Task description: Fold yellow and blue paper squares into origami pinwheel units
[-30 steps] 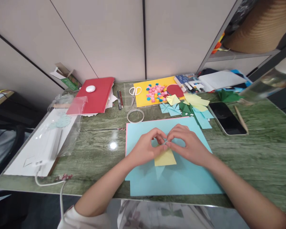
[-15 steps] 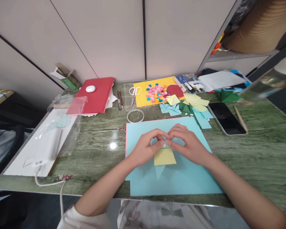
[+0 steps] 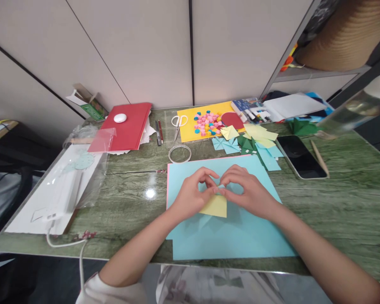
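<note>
Over the light blue sheets (image 3: 234,240), my left hand (image 3: 198,192) and my right hand (image 3: 245,190) meet at the fingertips. Between them they pinch a small piece of yellow paper (image 3: 217,207), its lower part hanging below the fingers. A bit of light blue shows at the pinch; whether it belongs to the held piece I cannot tell. Both hands are closed, thumbs pressed near the paper's upper edge, which the fingers partly hide. Beyond the hands lie folded light blue papers (image 3: 225,145) and loose yellow papers (image 3: 261,134).
Behind are a roll of tape (image 3: 180,146), white-handled scissors (image 3: 179,122), and pink, blue and yellow pieces (image 3: 207,123) on a yellow sheet (image 3: 186,134). A phone (image 3: 300,156) and a bottle (image 3: 354,105) stand right; a red folder (image 3: 126,131) and a white power strip (image 3: 65,198) lie left.
The yellow paper has turned and shifted slightly left, and less of it shows. My left index finger has moved away from the right fingers.
</note>
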{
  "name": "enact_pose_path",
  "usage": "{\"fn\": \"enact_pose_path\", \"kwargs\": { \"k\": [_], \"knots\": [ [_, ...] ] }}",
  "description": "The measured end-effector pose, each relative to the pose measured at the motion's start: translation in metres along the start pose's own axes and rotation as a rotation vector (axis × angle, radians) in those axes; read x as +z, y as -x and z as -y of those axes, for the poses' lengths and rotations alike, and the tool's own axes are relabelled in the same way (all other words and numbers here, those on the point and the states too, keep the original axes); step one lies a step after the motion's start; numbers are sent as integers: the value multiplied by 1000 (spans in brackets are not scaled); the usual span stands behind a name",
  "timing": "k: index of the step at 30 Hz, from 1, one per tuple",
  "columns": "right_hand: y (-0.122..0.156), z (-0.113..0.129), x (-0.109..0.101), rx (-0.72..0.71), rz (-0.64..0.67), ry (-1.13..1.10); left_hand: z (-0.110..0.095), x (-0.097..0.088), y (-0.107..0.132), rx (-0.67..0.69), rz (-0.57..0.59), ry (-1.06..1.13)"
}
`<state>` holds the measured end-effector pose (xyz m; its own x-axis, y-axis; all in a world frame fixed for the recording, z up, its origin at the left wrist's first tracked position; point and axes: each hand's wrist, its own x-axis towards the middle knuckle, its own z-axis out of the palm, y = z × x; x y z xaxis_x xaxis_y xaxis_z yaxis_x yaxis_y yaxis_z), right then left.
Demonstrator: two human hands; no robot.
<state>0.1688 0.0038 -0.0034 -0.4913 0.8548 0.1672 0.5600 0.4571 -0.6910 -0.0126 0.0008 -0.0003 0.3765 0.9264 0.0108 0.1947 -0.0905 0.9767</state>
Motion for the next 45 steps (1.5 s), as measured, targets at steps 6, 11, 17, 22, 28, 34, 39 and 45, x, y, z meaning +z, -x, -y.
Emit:
{"fn": "enact_pose_path", "kwargs": {
  "k": [6, 11, 17, 22, 28, 34, 39, 45],
  "knots": [
    [0, -3, 0, -12, -9, 13, -4, -3, 0, -42, 29, -29],
    [0, -3, 2, -26, 5, -1, 0, 1, 0, -45, 9, -11],
    [0, -2, 1, -3, 38, -89, -2, -3, 0, -25, 60, 10],
    [-2, 1, -5, 49, 72, -223, -4, -12, -2, -71, 156, 100],
    [-2, 3, -9, 96, 115, -343, -4, -15, -6, -69, 251, 169],
    [0, 1, -9, 147, 113, -374, -3, -15, -6, 0, 156, 77],
    [-1, 1, -10, 151, 103, -328, -8, -16, -3, 122, 118, -150],
    [0, 2, -10, 116, 63, -272, -15, -21, -3, 140, 128, -318]
  ]
}}
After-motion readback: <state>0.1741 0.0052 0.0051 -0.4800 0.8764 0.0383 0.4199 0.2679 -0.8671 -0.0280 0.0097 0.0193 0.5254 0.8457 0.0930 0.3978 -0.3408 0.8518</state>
